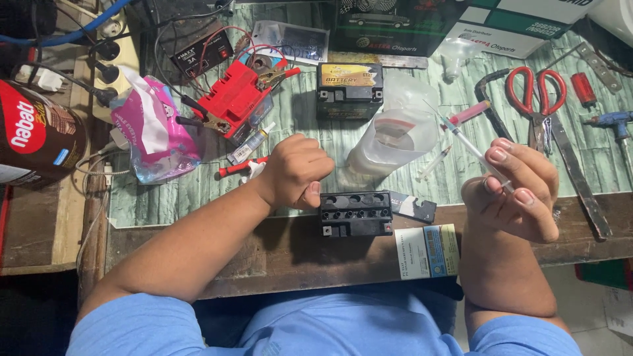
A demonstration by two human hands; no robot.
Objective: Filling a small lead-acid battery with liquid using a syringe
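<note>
Black battery (356,213) between hands, syringe (471,146) in right hand (514,191).

Shirt (330,329): light blue, plain, soft cloth, filling the lower edge of the view across chest and both shoulders.
Sleeves: short, same light blue; the left sleeve (132,326) ends above the elbow, the right sleeve (521,336) likewise.
Forearms: bare, no watch, band or glove on either wrist.
Left hand (297,173): bare, no ring to be seen.
Right hand (517,191): bare, fingernails short and unpainted.
</note>
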